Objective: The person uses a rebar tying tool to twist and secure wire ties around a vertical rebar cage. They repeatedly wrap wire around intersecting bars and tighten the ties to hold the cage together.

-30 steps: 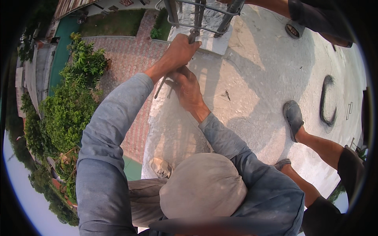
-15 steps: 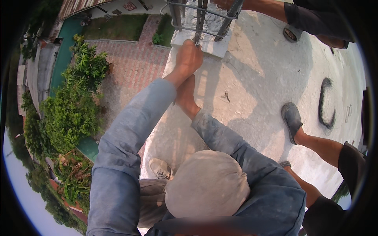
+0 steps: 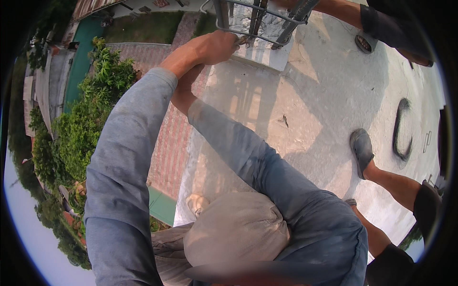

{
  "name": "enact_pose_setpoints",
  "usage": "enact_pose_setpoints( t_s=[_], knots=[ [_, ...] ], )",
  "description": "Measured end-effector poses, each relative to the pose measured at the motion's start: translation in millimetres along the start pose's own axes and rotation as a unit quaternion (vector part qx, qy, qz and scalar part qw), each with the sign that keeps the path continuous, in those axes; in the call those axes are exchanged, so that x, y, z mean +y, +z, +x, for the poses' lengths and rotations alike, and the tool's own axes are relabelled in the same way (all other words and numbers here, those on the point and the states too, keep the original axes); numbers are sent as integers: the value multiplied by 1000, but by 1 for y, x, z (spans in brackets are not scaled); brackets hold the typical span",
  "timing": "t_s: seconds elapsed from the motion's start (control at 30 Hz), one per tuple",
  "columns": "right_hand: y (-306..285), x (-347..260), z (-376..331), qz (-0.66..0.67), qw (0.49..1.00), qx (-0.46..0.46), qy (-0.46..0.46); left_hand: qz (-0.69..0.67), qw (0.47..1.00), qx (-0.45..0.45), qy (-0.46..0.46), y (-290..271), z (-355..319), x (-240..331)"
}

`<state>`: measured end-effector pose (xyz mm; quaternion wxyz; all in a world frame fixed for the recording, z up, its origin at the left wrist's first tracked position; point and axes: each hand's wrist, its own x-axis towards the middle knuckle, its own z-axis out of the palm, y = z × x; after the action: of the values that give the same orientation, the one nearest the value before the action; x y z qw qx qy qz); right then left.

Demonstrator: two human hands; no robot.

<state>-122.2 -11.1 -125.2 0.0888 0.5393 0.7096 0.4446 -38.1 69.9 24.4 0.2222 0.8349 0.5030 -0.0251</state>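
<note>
Fingers of the left hand were curled closed round a tool, whose metal head jutted from the fist toward the foot of some upright bars; whether it touched them could not be told. The right hand lay behind the left wrist, its fingers hidden, so whether they were open or gripping could not be told.

Far to the left, beyond the slab's edge and below it, stood leafy bushes, with a green strip behind them. Next came the left sleeve, grey-blue, rising from the lower edge, then a lawn at the top and pinkish paving below it. A pale shoe rested near the slab's edge, just beside a tan-trousered knee.

Above the knee, the right sleeve slanted up and leftward toward the crossed wrists. At the top, the bars rose from a rough concrete block, ringed by a bent rod. The pale slab spread rightward, with a small dark scrap on it.

Farther right, a co-worker's arm stretched toward the bars, and another's grey clog stood on the slab. Last came a dark C-shaped wire bundle, lying flat, and a thin bent frame just beside it
</note>
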Motion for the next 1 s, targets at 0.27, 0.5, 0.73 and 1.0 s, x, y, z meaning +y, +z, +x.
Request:
enact_pose_setpoints(
  t_s=[0.27,0.5,0.73,1.0],
  knots=[
    [3,142,-83,-899,315,86,-291,-236,960,-133,-70,-7,-20,31],
    [50,230,-136,-804,557,183,-98,-761,611,-137,-169,24,-18,67],
    [70,224,-139,-868,378,292,-136,-640,740,-43,-203,24,-19,83],
    [79,196,-137,-833,491,252,-22,-378,901,49,-206,66,2,73]
  ],
)
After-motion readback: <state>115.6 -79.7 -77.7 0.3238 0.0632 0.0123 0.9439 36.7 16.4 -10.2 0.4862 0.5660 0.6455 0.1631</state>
